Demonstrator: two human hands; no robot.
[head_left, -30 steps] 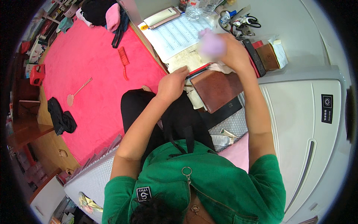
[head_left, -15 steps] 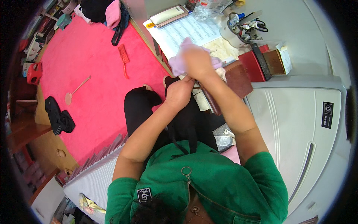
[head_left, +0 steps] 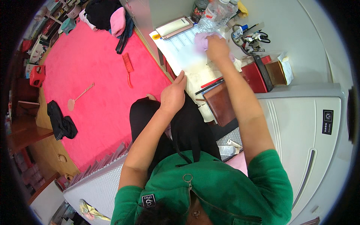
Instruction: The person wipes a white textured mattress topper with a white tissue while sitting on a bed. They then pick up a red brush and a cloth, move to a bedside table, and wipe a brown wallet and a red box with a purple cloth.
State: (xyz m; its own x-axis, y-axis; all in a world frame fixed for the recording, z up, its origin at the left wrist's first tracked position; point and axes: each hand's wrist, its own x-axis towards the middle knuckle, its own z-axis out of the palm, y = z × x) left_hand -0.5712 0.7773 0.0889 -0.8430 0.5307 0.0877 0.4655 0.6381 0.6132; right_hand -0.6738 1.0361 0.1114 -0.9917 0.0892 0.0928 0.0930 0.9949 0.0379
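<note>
My right hand (head_left: 218, 49) is closed on a lilac cloth (head_left: 201, 39), pressing it on the paper-covered desk top beside a clear plastic bottle (head_left: 212, 18). Below my right wrist lie a red pen (head_left: 212, 82), a black pen (head_left: 209, 87) and a brown notebook (head_left: 222, 103) at the near edge. My left hand (head_left: 174, 96) is at the desk's left edge above my thigh, fingers stretched out and holding nothing. A printed sheet (head_left: 176, 45) lies under a pale oblong case (head_left: 173, 27).
A holder (head_left: 237, 35) with scissors and pens stands at the back right, near red books (head_left: 255, 77). On the right is a pale grey appliance top (head_left: 292, 123). The pink carpet (head_left: 101, 108) holds a red brush (head_left: 127, 67), a fly swatter (head_left: 78, 96) and black clothing (head_left: 62, 122).
My right hand has slid the cloth farther away across the desk. My left hand has drawn apart from it, toward me and left. The pens and brown notebook show more fully.
</note>
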